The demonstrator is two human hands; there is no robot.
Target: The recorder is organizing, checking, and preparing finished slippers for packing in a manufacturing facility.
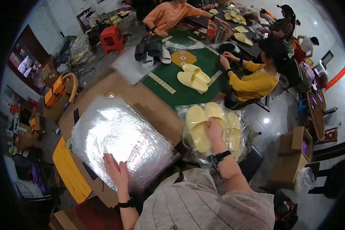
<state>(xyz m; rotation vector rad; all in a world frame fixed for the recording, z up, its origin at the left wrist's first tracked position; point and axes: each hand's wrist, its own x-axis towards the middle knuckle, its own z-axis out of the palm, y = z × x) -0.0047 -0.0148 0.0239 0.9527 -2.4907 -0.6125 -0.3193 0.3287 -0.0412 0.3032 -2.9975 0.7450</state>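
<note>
Low on a slick, glossy stack of clear plastic bags (103, 128), the left hand (117, 171) lies flat, its fingers outstretched and grasping nothing. Well to its right, the right hand (214, 132) is closed on the near part of a pair of smooth, round-ended, pale yellow slippers (196, 117), its fingertips hidden from view. Crinkled clear film shows around that pair, and just right of the same hand lie more slippers (234, 122) of matching color under wrinkled plastic. Beyond both hands, a green table (161, 90) bears another yellow pair (193, 79), set side by side near a pale, segmented strip (161, 83). Farther left than the left hand, a flat, dark phone (76, 115) rests on a brown tabletop (157, 111), beside the stack.
</note>
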